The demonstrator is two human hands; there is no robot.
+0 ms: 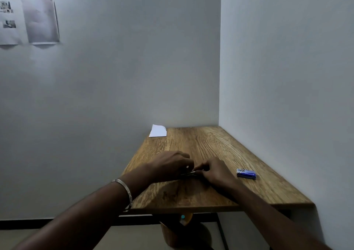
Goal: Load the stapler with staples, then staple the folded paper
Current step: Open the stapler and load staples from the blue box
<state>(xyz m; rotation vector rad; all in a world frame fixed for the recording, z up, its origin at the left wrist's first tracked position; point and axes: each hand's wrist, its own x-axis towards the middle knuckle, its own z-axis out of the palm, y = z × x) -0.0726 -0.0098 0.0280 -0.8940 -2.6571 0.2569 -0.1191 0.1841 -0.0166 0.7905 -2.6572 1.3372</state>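
Wooden bench (210, 146): left hand (168, 165) and right hand (216, 170) both in narrow grip on stapler (188, 173) — largely hidden. Staple box (246, 173) right of grip, folded paper (158, 131) beyond. Risk — staple strip slipping or jamming, fingers pinched.

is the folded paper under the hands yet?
No, the folded paper lies at the table's far left corner, apart from both hands.

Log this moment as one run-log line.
stage: loading | hands: left and right both on stapler | staple box: right, untouched | folded paper: far corner
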